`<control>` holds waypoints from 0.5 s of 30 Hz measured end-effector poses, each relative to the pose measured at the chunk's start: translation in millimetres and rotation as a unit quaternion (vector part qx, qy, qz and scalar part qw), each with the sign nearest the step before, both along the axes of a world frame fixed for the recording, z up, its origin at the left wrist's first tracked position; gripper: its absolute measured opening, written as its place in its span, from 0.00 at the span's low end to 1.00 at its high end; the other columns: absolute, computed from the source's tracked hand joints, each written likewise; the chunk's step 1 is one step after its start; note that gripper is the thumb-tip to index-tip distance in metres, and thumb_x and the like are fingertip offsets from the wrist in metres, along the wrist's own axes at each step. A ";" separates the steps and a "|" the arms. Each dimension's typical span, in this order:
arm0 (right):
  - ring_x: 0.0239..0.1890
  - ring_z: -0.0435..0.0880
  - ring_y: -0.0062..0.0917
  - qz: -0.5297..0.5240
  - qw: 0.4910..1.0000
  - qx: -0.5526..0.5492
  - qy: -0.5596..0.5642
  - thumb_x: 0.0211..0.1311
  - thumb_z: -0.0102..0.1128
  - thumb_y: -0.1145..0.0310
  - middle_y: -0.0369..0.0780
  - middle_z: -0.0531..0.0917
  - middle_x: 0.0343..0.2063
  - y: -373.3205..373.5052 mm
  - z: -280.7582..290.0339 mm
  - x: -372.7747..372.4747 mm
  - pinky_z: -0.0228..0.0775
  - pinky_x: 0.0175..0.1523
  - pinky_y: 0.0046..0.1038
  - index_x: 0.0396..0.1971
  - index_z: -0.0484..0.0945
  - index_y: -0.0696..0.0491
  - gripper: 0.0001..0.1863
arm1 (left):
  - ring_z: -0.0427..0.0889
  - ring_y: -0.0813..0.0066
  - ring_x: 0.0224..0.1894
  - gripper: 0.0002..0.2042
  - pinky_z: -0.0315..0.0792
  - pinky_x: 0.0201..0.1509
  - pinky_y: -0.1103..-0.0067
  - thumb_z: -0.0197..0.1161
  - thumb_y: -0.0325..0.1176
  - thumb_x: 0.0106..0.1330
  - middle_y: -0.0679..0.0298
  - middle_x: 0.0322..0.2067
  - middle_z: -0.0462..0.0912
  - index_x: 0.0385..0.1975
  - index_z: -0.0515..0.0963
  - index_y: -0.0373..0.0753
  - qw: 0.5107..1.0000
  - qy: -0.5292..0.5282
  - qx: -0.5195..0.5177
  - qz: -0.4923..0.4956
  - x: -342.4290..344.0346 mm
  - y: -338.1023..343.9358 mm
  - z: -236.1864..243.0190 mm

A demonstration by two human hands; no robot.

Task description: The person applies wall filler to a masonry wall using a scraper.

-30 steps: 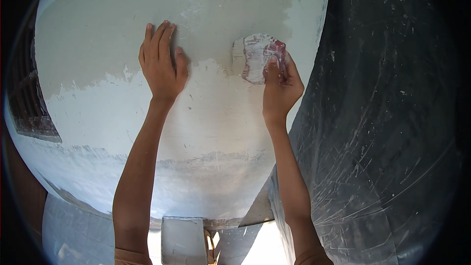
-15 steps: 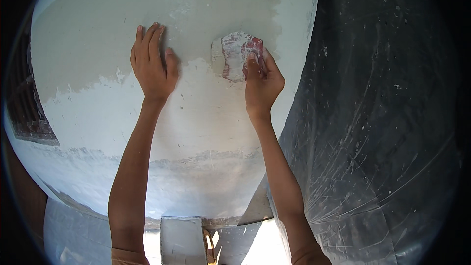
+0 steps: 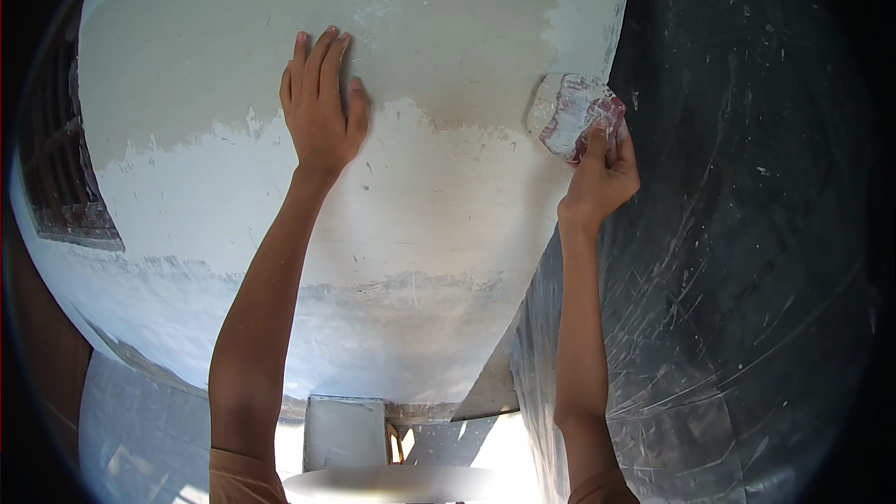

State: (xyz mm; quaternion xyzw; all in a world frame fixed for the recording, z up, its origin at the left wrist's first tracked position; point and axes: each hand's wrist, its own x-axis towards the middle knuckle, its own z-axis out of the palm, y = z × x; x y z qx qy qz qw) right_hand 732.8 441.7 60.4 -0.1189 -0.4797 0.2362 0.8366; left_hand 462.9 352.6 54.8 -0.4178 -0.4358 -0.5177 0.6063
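My left hand (image 3: 325, 112) rests on the white wall (image 3: 420, 224), fingers slightly spread across its grey, damp-looking upper coat (image 3: 448, 19). My right hand (image 3: 602, 177) grips a wide, flat scraper (image 3: 563, 112), red under smears of white filler, with my thumb over its face. The scraper lies against the wall near its right edge, around the ragged border between the grey coat and the whiter lower band.
A dark barred opening (image 3: 65, 159) is at the left. Dark plastic sheeting (image 3: 728, 224) with white splatters covers the right side. Below are a pale flat board or container (image 3: 343, 429) and grey sheeting (image 3: 140, 429).
After moving left, my right hand has swept right and lower with the scraper to the wall's edge. My left hand appears slightly higher and further right in the picture, as does the wall.
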 end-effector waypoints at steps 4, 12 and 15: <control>0.39 0.81 0.17 0.049 0.999 -0.014 -0.011 0.64 0.57 0.77 0.42 0.84 0.41 -7.3 -4.5 -8.6 0.74 0.44 0.19 0.50 0.77 0.65 0.15 | 0.57 0.54 0.70 0.23 0.50 0.69 0.61 0.49 0.34 0.65 0.61 0.64 0.67 0.62 0.67 0.40 0.997 0.005 -0.082 0.017 -1.5 -6.3 -10.7; 0.37 0.83 0.19 0.090 0.994 -0.042 -0.050 0.64 0.59 0.73 0.40 0.83 0.41 -53.4 -18.4 -35.8 0.82 0.38 0.24 0.50 0.77 0.61 0.16 | 0.56 0.54 0.71 0.24 0.52 0.68 0.59 0.52 0.32 0.64 0.61 0.65 0.66 0.62 0.67 0.41 0.995 -0.015 -0.100 0.021 -25.1 -59.6 -27.4; 0.38 0.82 0.19 0.096 0.992 -0.066 -0.056 0.64 0.57 0.76 0.42 0.83 0.41 -85.4 -25.7 -54.5 0.79 0.34 0.21 0.50 0.77 0.63 0.15 | 0.57 0.53 0.70 0.24 0.53 0.68 0.58 0.53 0.33 0.64 0.61 0.65 0.66 0.62 0.67 0.41 0.994 -0.024 -0.108 0.023 -41.1 -84.9 -40.1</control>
